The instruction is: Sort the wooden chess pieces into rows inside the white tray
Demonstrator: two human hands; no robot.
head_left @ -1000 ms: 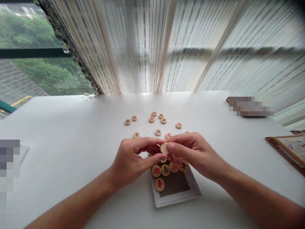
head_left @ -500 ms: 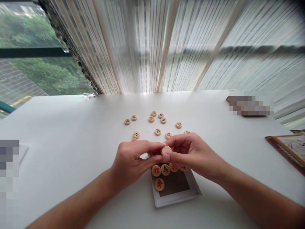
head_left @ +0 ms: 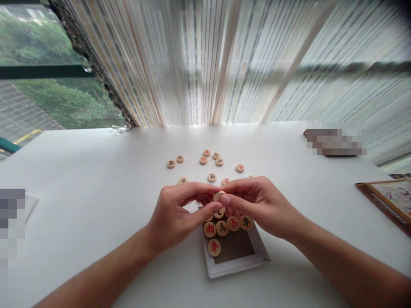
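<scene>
With our left hand (head_left: 173,216) and right hand (head_left: 268,207) we pinch one wooden disc (head_left: 218,196) above the far part of the white box (head_left: 239,267). Inside, a red-marked piece (head_left: 214,247) sits alone in the nearest row.

held piece (head_left: 218,196) – underside hidden; white box (head_left: 239,267) – far end covered.

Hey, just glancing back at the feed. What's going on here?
A person's left hand and right hand hold one round wooden piece at their fingertips, a blank face showing. Below sits a shallow white box with pieces in rows; the nearest row has one red-marked piece, brown bottom beside it. More pieces lie scattered on the white table beyond.
</scene>
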